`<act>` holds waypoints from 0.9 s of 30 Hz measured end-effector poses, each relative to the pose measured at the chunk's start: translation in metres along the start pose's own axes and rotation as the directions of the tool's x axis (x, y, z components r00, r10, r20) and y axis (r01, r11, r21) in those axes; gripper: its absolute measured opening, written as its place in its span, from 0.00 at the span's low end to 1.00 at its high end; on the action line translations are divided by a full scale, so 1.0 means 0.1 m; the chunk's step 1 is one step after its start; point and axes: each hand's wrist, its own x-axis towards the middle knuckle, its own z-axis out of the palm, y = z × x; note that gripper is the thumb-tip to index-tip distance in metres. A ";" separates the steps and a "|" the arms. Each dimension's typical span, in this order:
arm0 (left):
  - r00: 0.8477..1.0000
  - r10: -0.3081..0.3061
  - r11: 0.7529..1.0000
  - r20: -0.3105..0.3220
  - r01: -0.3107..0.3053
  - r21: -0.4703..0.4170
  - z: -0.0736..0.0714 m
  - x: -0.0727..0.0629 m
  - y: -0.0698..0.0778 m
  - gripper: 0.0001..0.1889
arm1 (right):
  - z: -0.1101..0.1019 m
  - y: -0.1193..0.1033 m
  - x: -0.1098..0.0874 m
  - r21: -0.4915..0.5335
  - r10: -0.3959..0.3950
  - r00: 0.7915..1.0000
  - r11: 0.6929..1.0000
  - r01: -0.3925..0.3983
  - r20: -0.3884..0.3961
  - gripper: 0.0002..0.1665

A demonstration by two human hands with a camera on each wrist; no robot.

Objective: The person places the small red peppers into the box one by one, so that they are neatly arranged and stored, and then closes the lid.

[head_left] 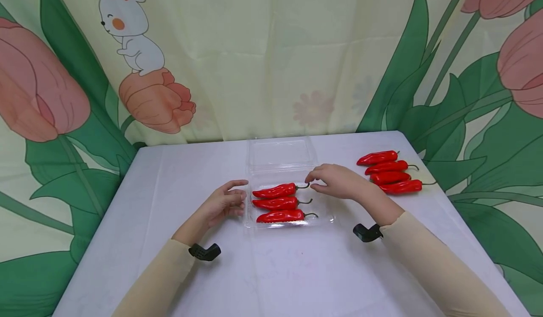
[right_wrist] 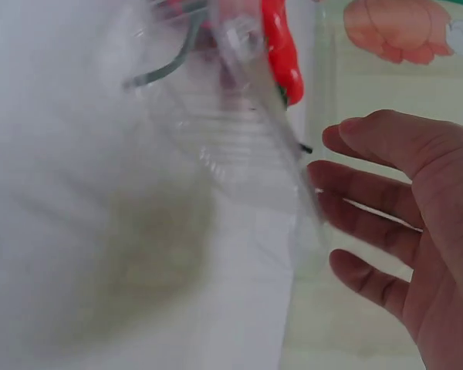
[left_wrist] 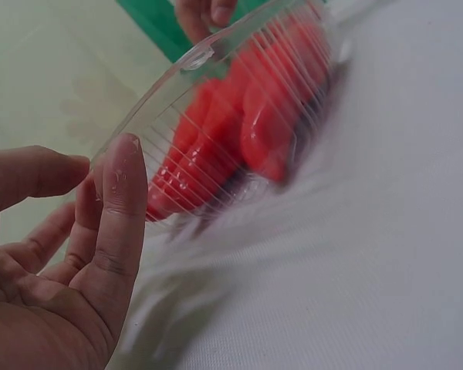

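Note:
A clear plastic clamshell box lies with its lid folded back. Three red chili peppers lie side by side in it, stems to the right. At the box's left edge, my left hand pinches the rim between thumb and bent fingers. My right hand hovers over the box's right edge, fingertips close to the stem of the farthest pepper. Its fingers are loosely bent and spread, with nothing between them.
Several more red peppers lie in a stack of rows at the right back of the white-covered table. A curtain printed with tulips and a rabbit hangs right behind the table. Each wrist carries a small black camera.

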 end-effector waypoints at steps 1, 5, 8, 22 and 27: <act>1.000 0.000 1.000 -0.001 0.000 0.002 0.00 0.00 0.00 0.31 | 0.01 0.03 -0.03 0.004 0.006 1.000 1.000 -0.006 -0.012 0.16; 1.000 -0.001 1.000 0.003 0.001 0.007 0.00 0.01 0.00 0.31 | 0.04 0.14 -0.16 -0.008 0.008 0.996 1.000 -0.009 -0.087 0.15; 1.000 -0.005 1.000 0.002 0.005 0.009 0.01 0.02 0.00 0.31 | 0.05 0.24 -0.28 -0.022 0.028 0.992 0.999 -0.031 -0.123 0.16; 1.000 -0.004 1.000 0.000 0.004 0.018 0.02 0.00 0.01 0.31 | 0.02 0.87 -1.01 -0.003 0.159 0.979 0.987 -0.161 -0.130 0.17; 1.000 -0.008 1.000 -0.003 0.008 0.021 0.02 0.00 0.01 0.31 | 0.00 1.13 -1.23 0.008 0.222 0.966 0.975 -0.223 -0.130 0.17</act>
